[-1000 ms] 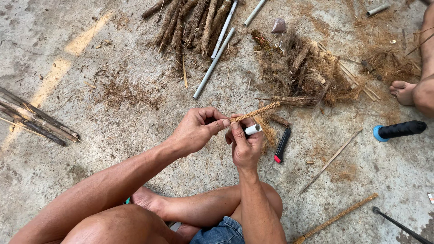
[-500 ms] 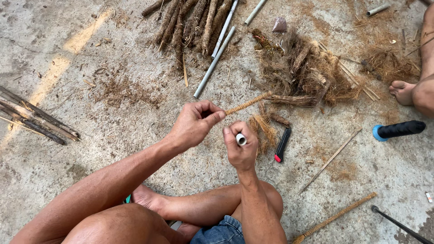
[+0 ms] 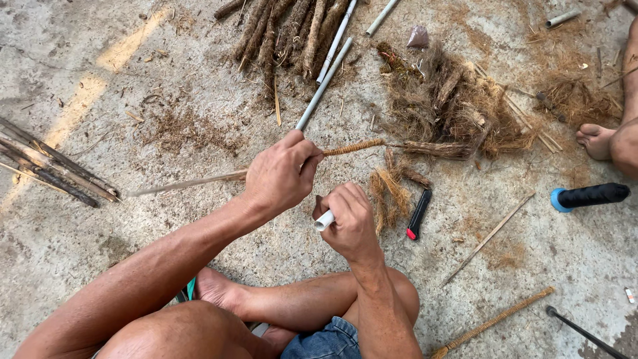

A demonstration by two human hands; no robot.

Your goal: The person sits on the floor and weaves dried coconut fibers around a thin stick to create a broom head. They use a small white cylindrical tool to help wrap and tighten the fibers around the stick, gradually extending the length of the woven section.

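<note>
Hands are busy over the concrete floor (image 3: 133,266), where a person sits with legs crossed. The left hand (image 3: 279,176) has its fingers pinched tight around a thin stick (image 3: 193,183). One end of the stick is wrapped in brown fibre cord (image 3: 355,147), and past the wrap a bushy tuft of fibre (image 3: 435,149) hangs out loose, so the wrapping looks only partly done. The right hand (image 3: 349,223) is closed in a fist around a short white tube (image 3: 324,220), held just below the stick and not touching it. A small bunch of loose fibre (image 3: 389,193) lies on the floor just beside that hand, next to a black and red cutter (image 3: 419,214). Farther off sit a big heap of fibre (image 3: 458,106), a pile of wrapped sticks (image 3: 286,30) that look finished, and long white tubes (image 3: 325,80). So some sticks seem done, and lots of fibre is left to use. Another person's foot (image 3: 595,139) shows at the right edge.
</note>
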